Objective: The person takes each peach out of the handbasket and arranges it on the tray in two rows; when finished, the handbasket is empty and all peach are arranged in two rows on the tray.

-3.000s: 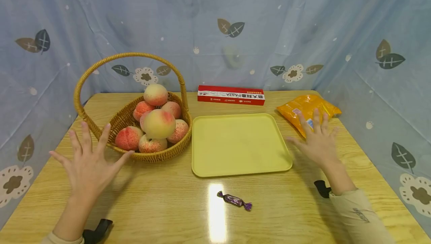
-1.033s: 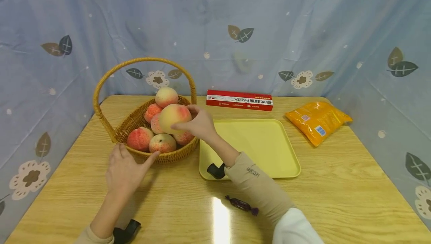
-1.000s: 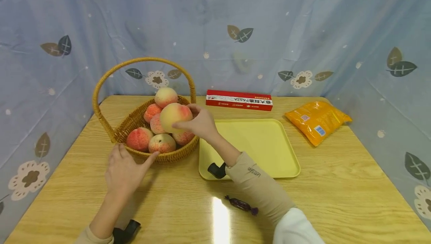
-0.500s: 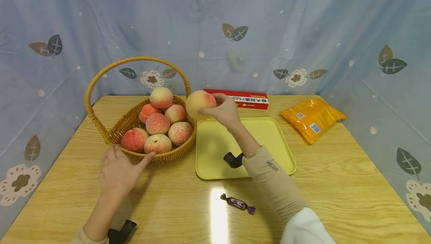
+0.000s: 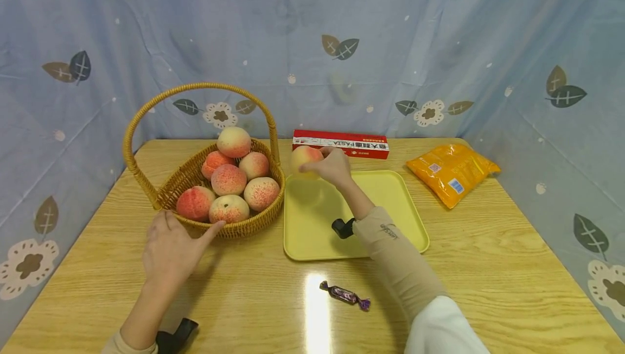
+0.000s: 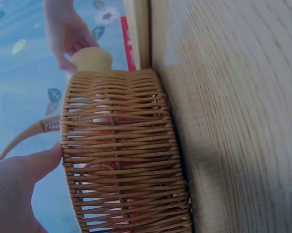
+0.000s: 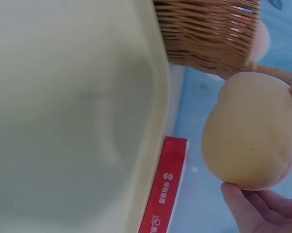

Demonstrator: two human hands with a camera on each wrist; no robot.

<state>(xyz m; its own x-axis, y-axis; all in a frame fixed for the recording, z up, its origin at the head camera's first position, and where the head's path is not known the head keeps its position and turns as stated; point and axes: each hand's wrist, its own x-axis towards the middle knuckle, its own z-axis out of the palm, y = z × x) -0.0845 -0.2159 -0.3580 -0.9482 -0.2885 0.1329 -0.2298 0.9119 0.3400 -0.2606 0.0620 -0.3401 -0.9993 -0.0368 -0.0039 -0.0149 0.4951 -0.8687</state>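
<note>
Over the last second the peach [image 5: 305, 161] has travelled, in the right hand [image 5: 337, 166], from above the basket [image 5: 249, 228] to the tray's far left corner, and it is lower than half a second ago; the left hand [image 5: 171, 251] has stayed by the basket.

The basket stands just left of the tray [image 5: 312, 234], its handle upright, so little gap parts the two. Seven more peaches [image 5: 228, 179] lie in it, kept from rolling, it seems, by its raised wall. The left hand, left of the tray, rests thumb spread wide against the basket's near rim, probably to steady it rather than clasp it.

The bag [image 5: 453, 174] lies flat beyond the tray's far right corner; the box [image 5: 361, 145] lies lengthwise behind the tray. At the tray's far left corner, the right hand grasps the held peach between thumb and fingers, a grip that likely suits something round; whether it is directly over the tray is hard to judge. The candy [image 5: 344, 294] lies in front of the tray, untouched.
</note>
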